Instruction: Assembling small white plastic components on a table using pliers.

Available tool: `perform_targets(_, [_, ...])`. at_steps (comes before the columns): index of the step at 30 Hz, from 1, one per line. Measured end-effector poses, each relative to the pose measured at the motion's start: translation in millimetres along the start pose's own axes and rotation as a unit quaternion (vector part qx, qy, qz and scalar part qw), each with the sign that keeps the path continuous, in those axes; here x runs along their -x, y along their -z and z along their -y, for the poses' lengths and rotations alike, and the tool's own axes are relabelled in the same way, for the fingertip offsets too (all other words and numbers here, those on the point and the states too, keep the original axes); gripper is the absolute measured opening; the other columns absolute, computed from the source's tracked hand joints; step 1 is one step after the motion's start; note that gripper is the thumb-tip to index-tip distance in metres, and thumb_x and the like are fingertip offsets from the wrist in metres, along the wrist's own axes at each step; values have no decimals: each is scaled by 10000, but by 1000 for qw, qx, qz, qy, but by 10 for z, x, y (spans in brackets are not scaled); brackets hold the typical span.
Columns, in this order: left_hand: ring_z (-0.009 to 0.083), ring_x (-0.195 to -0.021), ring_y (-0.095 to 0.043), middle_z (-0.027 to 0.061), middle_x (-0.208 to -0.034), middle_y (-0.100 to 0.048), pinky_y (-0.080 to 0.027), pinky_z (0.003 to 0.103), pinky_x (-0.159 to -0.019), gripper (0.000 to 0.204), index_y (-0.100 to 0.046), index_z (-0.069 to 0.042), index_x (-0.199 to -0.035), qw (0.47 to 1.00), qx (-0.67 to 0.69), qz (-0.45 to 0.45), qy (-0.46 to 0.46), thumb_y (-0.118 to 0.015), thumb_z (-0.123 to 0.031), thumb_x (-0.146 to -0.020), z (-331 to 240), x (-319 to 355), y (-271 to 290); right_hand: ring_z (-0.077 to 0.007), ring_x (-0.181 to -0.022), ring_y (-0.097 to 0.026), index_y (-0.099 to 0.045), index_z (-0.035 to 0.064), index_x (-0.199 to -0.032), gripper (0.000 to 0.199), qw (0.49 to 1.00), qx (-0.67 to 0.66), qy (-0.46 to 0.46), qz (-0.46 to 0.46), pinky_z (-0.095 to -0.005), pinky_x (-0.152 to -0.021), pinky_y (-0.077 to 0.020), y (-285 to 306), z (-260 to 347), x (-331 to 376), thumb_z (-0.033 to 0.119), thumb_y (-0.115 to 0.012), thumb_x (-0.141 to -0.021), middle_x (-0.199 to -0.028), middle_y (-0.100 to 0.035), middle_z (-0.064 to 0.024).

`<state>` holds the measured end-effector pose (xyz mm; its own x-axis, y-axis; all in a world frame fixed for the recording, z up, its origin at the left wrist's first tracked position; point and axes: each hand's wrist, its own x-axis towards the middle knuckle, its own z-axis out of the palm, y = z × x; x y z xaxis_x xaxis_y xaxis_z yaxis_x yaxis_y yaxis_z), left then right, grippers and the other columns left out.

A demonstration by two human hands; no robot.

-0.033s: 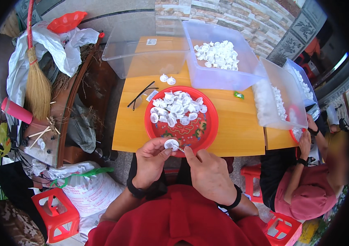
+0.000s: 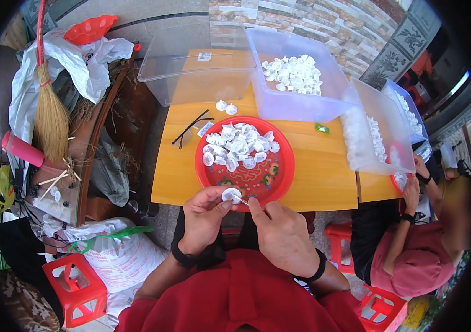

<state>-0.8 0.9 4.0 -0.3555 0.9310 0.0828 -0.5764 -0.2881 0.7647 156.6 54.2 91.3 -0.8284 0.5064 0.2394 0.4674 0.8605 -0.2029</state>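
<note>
Part (image 2: 229,193), white, prob. light & stiff; hold by rim. L hand (image 2: 203,214) pinches it, R hand (image 2: 283,234) grips thin tool (image 2: 243,201).

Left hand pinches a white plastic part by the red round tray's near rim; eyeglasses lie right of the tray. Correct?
Wrong side: in the head view, the eyeglasses lie left of the red round tray. The left hand does pinch a white plastic part by the tray's near rim.
</note>
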Motion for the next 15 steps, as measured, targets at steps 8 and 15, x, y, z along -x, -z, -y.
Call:
perform_targets(8, [164,-908,-615,123,-1017,-631,-525,286,-775,230,-571,40,-1052,994,-107,-26,-15,-532,103,-834,40,44,19,-159,-583,-503,-603,-69,-1049,415,977,190,89,42,-261,-463,-386,25,124,-108,95,-583,-668,-647,-501,-62])
perform_targets(15, [163,-918,-614,112,-1011,-628,-521,285,-792,237,-577,28,-1050,996,-87,-28,-10,-528,113,-833,59,18,29,-149,-565,-511,-598,-78,-1049,418,986,142,68,48,-254,-440,-397,15,54,-98,110,-577,-676,-643,-491,-59])
